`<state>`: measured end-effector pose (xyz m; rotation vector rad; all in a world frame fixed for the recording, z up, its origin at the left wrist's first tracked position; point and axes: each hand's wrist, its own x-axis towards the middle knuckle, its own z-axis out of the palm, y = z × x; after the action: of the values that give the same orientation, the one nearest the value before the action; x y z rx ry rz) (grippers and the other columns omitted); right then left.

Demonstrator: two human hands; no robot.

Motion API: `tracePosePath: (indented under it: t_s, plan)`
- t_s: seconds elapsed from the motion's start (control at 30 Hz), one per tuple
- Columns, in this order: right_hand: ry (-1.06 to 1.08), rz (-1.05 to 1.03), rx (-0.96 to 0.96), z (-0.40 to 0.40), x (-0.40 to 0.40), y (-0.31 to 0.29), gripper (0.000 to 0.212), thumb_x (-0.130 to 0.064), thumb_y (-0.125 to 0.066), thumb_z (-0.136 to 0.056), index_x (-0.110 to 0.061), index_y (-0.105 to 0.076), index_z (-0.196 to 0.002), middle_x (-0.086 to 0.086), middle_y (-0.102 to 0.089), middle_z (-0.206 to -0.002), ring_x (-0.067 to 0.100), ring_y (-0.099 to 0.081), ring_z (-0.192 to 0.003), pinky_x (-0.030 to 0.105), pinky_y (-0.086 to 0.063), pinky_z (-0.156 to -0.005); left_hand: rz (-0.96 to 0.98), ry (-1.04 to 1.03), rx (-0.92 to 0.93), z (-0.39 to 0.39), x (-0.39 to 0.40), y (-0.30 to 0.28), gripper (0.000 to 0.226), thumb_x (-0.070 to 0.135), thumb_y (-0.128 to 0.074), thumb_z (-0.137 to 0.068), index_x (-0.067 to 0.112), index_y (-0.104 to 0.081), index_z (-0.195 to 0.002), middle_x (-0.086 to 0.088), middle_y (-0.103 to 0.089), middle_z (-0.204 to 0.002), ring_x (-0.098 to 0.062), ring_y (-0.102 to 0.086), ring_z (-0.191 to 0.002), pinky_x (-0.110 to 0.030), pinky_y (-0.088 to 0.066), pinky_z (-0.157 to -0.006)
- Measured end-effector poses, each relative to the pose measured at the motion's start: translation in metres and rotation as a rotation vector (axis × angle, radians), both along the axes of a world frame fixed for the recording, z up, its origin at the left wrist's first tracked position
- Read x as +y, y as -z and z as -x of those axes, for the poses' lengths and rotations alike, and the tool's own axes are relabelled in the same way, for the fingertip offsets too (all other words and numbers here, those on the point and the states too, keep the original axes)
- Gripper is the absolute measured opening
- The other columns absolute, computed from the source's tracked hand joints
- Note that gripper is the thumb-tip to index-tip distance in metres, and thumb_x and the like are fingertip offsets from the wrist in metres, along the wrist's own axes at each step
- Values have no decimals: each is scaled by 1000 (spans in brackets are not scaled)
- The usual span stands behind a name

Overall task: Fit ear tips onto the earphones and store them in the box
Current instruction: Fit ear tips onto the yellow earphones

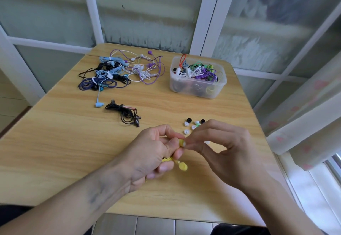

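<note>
Hands meet at lower centre over the bench (73, 142): left hand (155, 153) grips yellow earphones (182, 166), right hand (221, 148) pinches a tip at one bud, box (197, 90) upper right.

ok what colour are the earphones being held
Yellow; the earphones show best in the head view, in the left hand.

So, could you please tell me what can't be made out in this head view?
- Ear tip at the right hand fingertips: blurred and covered, so seating on the yellow earphone is unclear.
- Yellow cable: hidden inside the left hand.
- Lower contents of the box: blurred by its frosted wall.
- Loose ear tips: some behind the right hand.
</note>
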<state>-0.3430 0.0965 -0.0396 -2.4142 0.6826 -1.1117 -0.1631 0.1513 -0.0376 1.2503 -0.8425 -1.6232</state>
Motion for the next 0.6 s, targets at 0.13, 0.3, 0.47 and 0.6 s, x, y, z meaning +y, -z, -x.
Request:
tracePosePath:
  t_s: [0.13, 0.3, 0.47, 0.6]
  plan:
    - [99, -148, -75, -10, 8, 9, 8, -9, -76, -84, -15, -79, -88, -10, -72, -82, 9, -69, -74, 25, -55, -68, 94, -166, -57, 8, 3, 0, 12, 3, -48, -98, 8, -56, -90, -5, -55, -60, -11, -31, -34, -10, -16, -34]
    - [63, -500, -264, -18, 17, 6, 16, -10, -78, -82, -18, -79, -96, 1, -76, -82, 19, -74, -75, 32, -60, -71, 300, -307, -81, 14, 6, -5, 15, -7, -46, -96, 1, -52, -85, -14, -51, -59, -7, -38, -33, -14, -25, -31]
    - [10, -769, -413, -18, 20, -5, 16, -9, -74, -73, -1, -73, -87, 14, -74, -71, 21, -70, -61, 27, -57, -62, 577, -298, -352, 13, 6, 8, 23, -4, -54, -93, 15, -57, -81, 1, -60, -60, -10, -50, -49, -19, -38, -48]
    - [-22, -962, -502, -19, 23, -8, 14, -10, -77, -69, -2, -77, -80, 20, -71, -70, 22, -66, -59, 26, -54, -55, 809, -321, -713, 8, 4, 8, 21, 5, -57, -86, 26, -57, -83, 7, -64, -65, -7, -61, -60, -21, -45, -55]
